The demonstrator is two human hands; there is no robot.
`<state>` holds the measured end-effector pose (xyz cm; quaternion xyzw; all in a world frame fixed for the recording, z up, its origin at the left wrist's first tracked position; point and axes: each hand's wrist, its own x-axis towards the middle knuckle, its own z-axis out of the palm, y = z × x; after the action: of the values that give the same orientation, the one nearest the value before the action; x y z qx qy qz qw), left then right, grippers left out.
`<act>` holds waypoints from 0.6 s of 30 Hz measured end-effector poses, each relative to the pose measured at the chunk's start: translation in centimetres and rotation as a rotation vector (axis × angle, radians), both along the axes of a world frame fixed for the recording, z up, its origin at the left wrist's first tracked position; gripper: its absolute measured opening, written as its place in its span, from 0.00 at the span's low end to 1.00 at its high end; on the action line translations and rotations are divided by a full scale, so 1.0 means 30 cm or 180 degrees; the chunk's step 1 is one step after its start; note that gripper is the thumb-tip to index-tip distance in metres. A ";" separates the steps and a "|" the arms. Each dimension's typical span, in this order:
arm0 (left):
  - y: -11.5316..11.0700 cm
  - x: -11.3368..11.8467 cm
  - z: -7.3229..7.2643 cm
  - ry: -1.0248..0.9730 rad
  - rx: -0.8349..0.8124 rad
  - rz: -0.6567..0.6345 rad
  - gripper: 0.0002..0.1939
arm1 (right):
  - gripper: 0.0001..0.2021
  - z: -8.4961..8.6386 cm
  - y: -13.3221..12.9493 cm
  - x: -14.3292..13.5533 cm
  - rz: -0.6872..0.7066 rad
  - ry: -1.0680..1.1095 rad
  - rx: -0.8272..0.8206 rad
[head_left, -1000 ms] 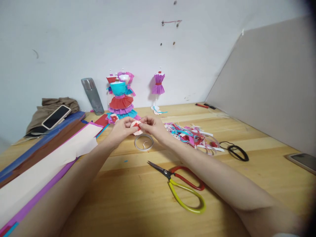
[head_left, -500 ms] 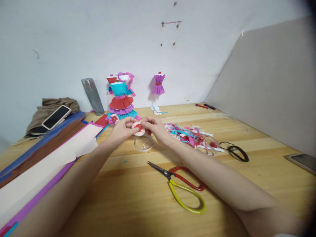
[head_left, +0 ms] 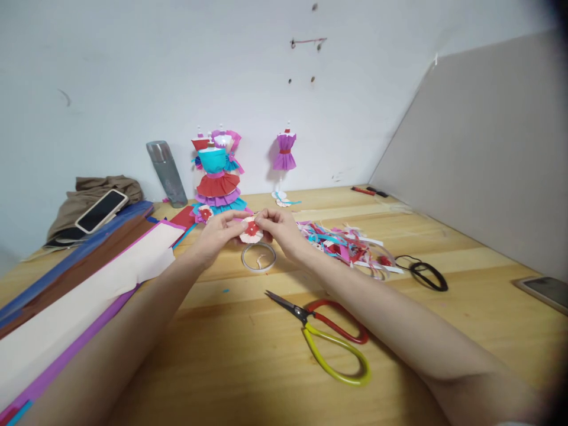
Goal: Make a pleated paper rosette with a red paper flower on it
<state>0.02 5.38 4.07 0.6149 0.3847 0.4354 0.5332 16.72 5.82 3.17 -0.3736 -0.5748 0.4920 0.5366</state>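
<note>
Between my two hands is a small round paper flower (head_left: pixel 252 235), cream and pleated with a red centre. My left hand (head_left: pixel 222 232) pinches its left edge between thumb and fingers. My right hand (head_left: pixel 276 227) is closed at its upper right side, fingertips on the red part. Just below the flower, a roll of tape (head_left: pixel 244 261) lies flat on the table. Scissors (head_left: pixel 298 311) with one red and one yellow handle rest nearer to me, blades slightly apart. Behind my hands stand small dress forms in ruffled paper dresses (head_left: pixel 217 184).
Paper scraps (head_left: pixel 337 244) are heaped right of my hands, beside a black cord loop (head_left: pixel 428 277). Long paper sheets (head_left: pixel 89 296) cover the left side. A bottle (head_left: pixel 167 174) leans at the wall. A purple-dressed form (head_left: pixel 284 152) stands at the back. One phone (head_left: pixel 102 211) lies left.
The paper flower has shifted slightly to the right and turned a little in my fingers. Both hands stay at about the same place; things on the table have not moved.
</note>
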 end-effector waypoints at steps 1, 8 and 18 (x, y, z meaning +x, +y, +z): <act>0.000 0.000 -0.002 -0.0063 -0.0064 -0.0025 0.25 | 0.11 -0.001 0.000 0.000 -0.0016 0.0000 0.0002; -0.011 0.019 0.006 0.0069 -0.0390 0.0049 0.21 | 0.14 0.003 -0.011 0.001 0.0066 -0.0123 0.0013; -0.017 0.021 0.018 0.0185 -0.0205 0.0150 0.22 | 0.12 -0.013 0.003 0.001 0.0204 -0.0212 -0.0013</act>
<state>0.65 4.87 4.60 0.6006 0.4281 0.4172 0.5310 16.77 5.89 2.77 -0.3722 -0.6031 0.4974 0.5003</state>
